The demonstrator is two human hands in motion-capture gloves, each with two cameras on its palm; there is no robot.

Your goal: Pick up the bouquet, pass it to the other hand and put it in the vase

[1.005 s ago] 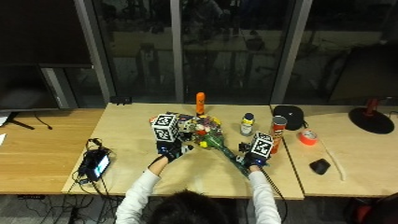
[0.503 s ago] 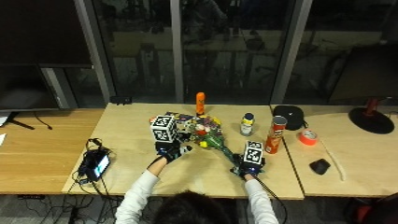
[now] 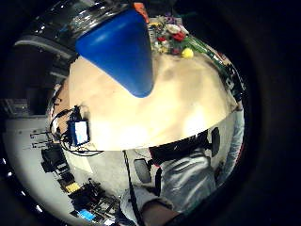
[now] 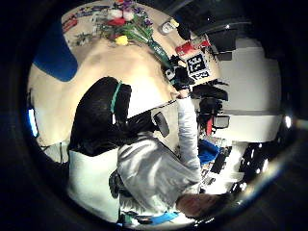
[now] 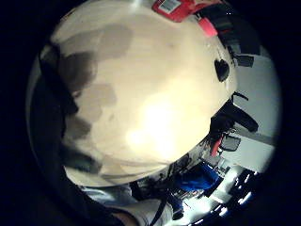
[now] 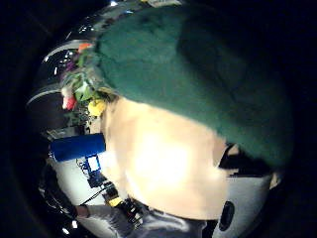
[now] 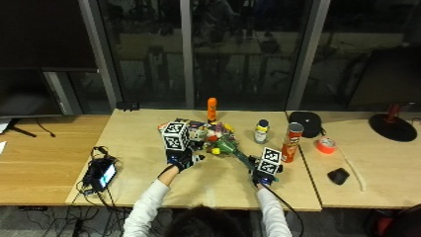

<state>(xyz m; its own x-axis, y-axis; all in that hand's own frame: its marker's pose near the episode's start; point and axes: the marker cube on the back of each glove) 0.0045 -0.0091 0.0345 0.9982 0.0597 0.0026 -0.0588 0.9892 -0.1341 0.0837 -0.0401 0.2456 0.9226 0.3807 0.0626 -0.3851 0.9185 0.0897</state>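
Note:
The bouquet (image 7: 217,138) lies on the table (image 7: 217,190), with mixed flower heads toward the windows and a green stem bundle (image 7: 240,155) running back to my right hand (image 7: 262,175). That hand grips the stem end; the green bundle (image 6: 198,74) fills its thumb side palm view. My left hand (image 7: 181,160) rests on the table left of the flowers, open and holding nothing. A tapering vase (image 3: 122,49) stands close to the left palm, beside the flowers (image 3: 171,40). I cannot make the vase out in the outside view.
Behind the bouquet stands an orange bottle (image 7: 212,108). A small bottle (image 7: 262,132), a red can (image 7: 290,143), an orange tape roll (image 7: 324,144) and a black mouse (image 7: 338,176) sit to the right. A device with cables (image 7: 102,174) lies at the left edge.
My right hand has slid toward me along the stems to their end. The left hand and the flower heads have hardly moved.

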